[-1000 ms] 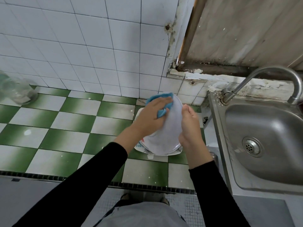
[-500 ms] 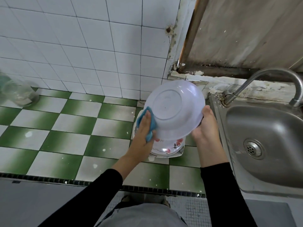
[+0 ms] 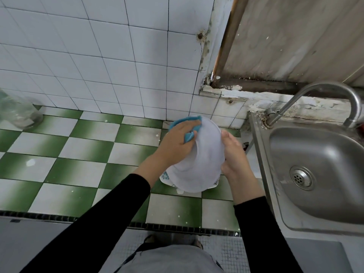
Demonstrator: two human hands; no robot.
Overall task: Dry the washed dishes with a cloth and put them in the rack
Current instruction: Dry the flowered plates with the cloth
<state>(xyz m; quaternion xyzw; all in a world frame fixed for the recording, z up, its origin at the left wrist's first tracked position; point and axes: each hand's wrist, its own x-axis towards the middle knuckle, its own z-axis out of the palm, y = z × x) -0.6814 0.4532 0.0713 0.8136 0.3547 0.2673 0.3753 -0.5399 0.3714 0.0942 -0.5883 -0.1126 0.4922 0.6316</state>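
A pale translucent plate (image 3: 201,154) is held on edge above the green-and-white checked counter. My right hand (image 3: 233,156) grips its right rim. My left hand (image 3: 177,143) presses a blue cloth (image 3: 189,128) against the plate's upper left side, fingers curled round the cloth. Beneath the plate, a stack of patterned dishes (image 3: 165,176) shows only at its edges. No rack is in view.
A steel sink (image 3: 323,174) with a curved tap (image 3: 323,95) stands at the right. A clear glass jar (image 3: 18,113) sits at the far left against the white tiled wall. The counter's front edge (image 3: 78,218) runs below my arms.
Half a second ago the plate was raised with its underside facing me and the cloth at its lower left. Now it is lowered and turned on edge, with the cloth at its upper left.
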